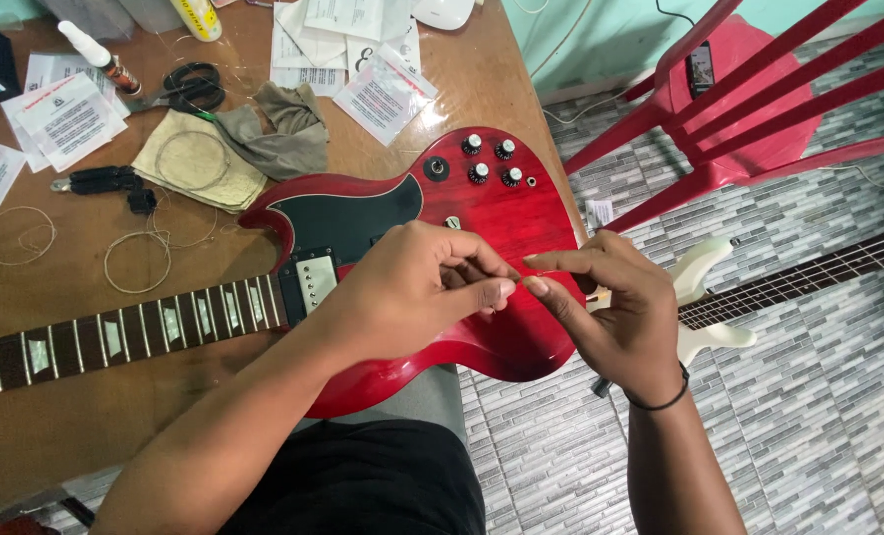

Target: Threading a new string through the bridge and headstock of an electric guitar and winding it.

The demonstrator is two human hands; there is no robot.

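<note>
Both hands meet over the body of a red electric guitar (pixel 501 228) lying flat on a wooden counter (pixel 85 416). The left hand (pixel 412 287) and right hand (pixel 615 312) each have fingertips pressed together, pinching something too fine to make out. Beyond lie coiled strings (pixel 137 261), a grey cloth (pixel 278 134) and paper packets (pixel 65 114).

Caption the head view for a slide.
Both hands, left hand and right hand, pinch fingertips together over a red electric guitar.
</note>
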